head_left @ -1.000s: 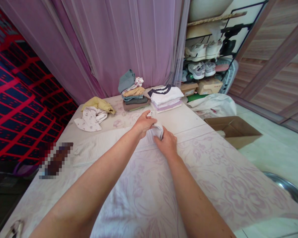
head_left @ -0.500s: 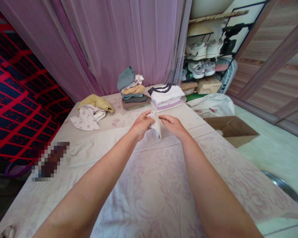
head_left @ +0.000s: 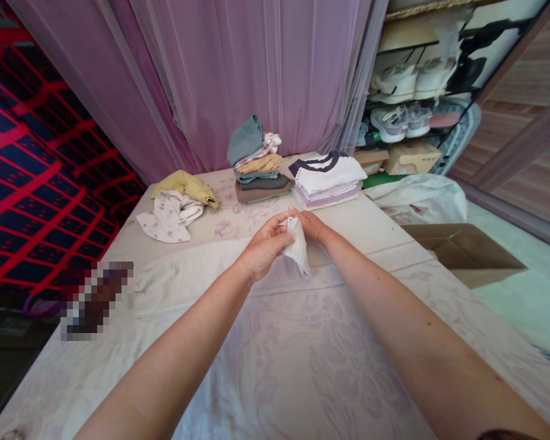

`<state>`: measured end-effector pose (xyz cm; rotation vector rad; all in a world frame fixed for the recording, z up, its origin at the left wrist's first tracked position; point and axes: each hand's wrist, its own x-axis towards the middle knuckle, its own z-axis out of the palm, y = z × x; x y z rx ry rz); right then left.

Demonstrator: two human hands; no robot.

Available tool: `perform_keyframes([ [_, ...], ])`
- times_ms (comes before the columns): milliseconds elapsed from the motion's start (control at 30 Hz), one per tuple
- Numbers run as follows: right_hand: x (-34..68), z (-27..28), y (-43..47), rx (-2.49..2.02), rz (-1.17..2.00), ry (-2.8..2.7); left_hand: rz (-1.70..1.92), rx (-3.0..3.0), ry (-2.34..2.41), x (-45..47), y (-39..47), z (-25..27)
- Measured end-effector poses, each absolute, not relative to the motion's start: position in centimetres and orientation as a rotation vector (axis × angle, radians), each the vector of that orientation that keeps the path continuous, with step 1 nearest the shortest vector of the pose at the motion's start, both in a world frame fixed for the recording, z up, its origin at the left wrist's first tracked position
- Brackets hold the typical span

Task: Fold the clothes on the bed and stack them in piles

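Observation:
A long white ribbed garment [head_left: 211, 263] lies across the bed, its right end lifted and bunched up. My left hand [head_left: 270, 241] is closed on this raised end, with the thumb on the near side. My right hand [head_left: 310, 225] is closed against the right edge of the same bunch; its fingers reach behind the cloth and are partly hidden. The fingertips of both hands come close together at the top of the bunch. The lower corner of the folded cloth hangs down toward the bed.
Behind my hands stand a stack of folded coloured clothes [head_left: 259, 177] and a stack of white and lilac tops [head_left: 327, 177]. Crumpled yellow [head_left: 183, 186] and spotted [head_left: 165, 217] garments lie left. Off the bed's right edge are a cardboard box [head_left: 462, 247] and shoe shelves [head_left: 412, 122].
My right hand has moved left to the bunched cloth, where a gap showed before. My left hand keeps its hold. The view has shifted, so the surroundings sit differently in frame.

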<state>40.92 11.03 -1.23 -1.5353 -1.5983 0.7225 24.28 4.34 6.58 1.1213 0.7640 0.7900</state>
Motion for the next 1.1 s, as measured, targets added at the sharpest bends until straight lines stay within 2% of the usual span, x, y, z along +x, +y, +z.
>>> perform_keyframes([
  [133, 40.7, -1.4, 10.3, -1.678, 0.675, -1.766, 0.857, 1.063, 1.055, 21.9, 4.2, 4.3],
  [300, 39.8, -1.1, 9.4, -1.740, 0.527, -1.882, 0.750, 1.221, 1.373, 18.7, 4.2, 1.7],
  [467, 38.0, 0.1, 6.5, -1.732, 0.327, -1.916, 0.682, 1.306, 1.422, 18.1, 3.9, 1.5],
  [633, 35.7, 0.8, 2.5, -1.627, 0.228, -2.186, 0.652, 1.218, 1.356, 18.5, 3.2, 2.0],
  [900, 35.7, -1.2, 1.6, -1.776, 0.287, -2.310, 0.582, 1.524, 1.499, 17.9, 3.5, 0.5],
  [1100, 35.4, -0.6, 1.9, -1.818, 0.308, -2.330, 0.533, 1.788, 1.598, 17.6, 3.8, 0.0],
])
